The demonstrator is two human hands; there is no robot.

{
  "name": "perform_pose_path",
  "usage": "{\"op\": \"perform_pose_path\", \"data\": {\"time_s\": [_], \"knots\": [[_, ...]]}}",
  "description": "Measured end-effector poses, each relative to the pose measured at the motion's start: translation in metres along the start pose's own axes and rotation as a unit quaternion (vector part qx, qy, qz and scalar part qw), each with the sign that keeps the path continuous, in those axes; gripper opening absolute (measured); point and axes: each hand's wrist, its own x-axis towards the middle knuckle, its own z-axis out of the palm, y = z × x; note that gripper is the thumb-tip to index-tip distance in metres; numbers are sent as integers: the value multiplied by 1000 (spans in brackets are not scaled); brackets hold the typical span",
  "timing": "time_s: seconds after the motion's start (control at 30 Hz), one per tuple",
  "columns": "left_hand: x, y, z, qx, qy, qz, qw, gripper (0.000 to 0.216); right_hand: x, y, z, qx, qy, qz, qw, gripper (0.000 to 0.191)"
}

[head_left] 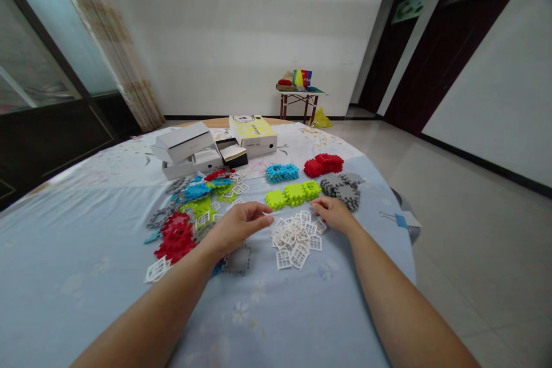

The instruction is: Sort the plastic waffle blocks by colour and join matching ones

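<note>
Tablecloth [86, 264] (blue), left hand [238, 227], right hand [335, 214] flanking white lattice pieces [295, 240], each grip released, tiled floor [452, 195]

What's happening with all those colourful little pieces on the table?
A person has both hands on a table with a blue cloth. The left hand lies between a mixed heap and a pile of white window pieces; the right hand rests at that pile's far edge. Behind them sit a green pile, a blue pile, a red pile and a grey pile.
</note>
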Motion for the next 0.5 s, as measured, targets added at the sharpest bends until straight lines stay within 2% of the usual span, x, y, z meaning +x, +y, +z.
{"op": "perform_pose_path", "data": {"time_s": [0.07, 0.13, 0.27, 0.37, 0.5], "knots": [[-1, 0, 1, 47, 15, 10, 999, 43, 0, 1, 0, 3, -1, 2, 1000, 27], [0, -6, -7, 125, 57, 12, 990, 44, 0, 1, 0, 5, -3, 6, 1000, 28], [5, -28, -28, 281, 126, -10, 951, 44, -1, 0, -1, 2, -2, 10, 1000, 28], [10, -42, -36, 354, 129, -25, 926, 43, -1, -1, -1, 0, -1, 9, 1000, 28], [16, -54, -33, 406, 98, -18, 909, 40, -1, -1, 0, -2, 1, 10, 1000, 28]]}}
